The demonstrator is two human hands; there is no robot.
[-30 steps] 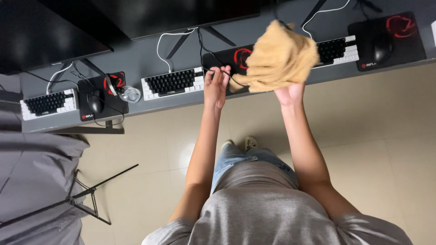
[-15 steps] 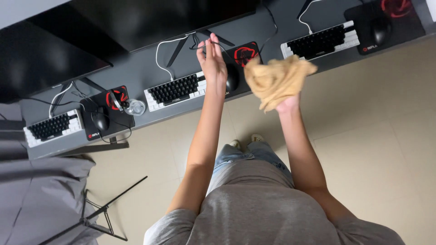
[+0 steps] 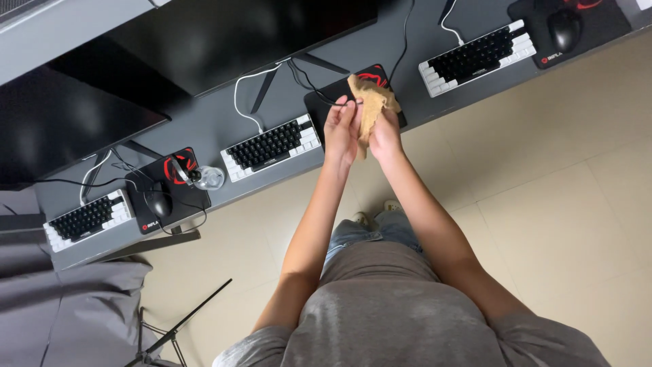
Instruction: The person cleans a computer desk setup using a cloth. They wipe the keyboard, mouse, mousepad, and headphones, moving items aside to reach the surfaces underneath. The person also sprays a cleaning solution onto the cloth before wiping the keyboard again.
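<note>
- The person stands at a long grey desk (image 3: 224,122), both arms stretched out over its front edge.
- The right hand (image 3: 384,131) is closed around a tan cloth (image 3: 369,98), which is bunched up and rises above the fingers in a loose peak.
- The cloth hangs over a black mouse pad (image 3: 324,109) with a red mark near its far corner; whether the cloth touches the pad cannot be told.
- The left hand (image 3: 341,129) sits just beside the right one, fingers straight and close together, and pinches a thin black cable (image 3: 314,87) at the fingertips.
- That cable runs away from the hands across the pad toward the foot of a dark monitor (image 3: 231,37).
- To the left of the hands lies a small keyboard (image 3: 272,145) with black keys and a white frame, its white cord curling up toward the screen.
- A second keyboard (image 3: 477,57) of the same kind lies to the right, next to a black mouse (image 3: 564,28) on its own pad.
- Further left along the desk sit a third keyboard (image 3: 86,219), another mouse (image 3: 158,202) and a small clear glass (image 3: 209,179).
- Below the desk there is a pale tiled floor (image 3: 543,197).
</note>
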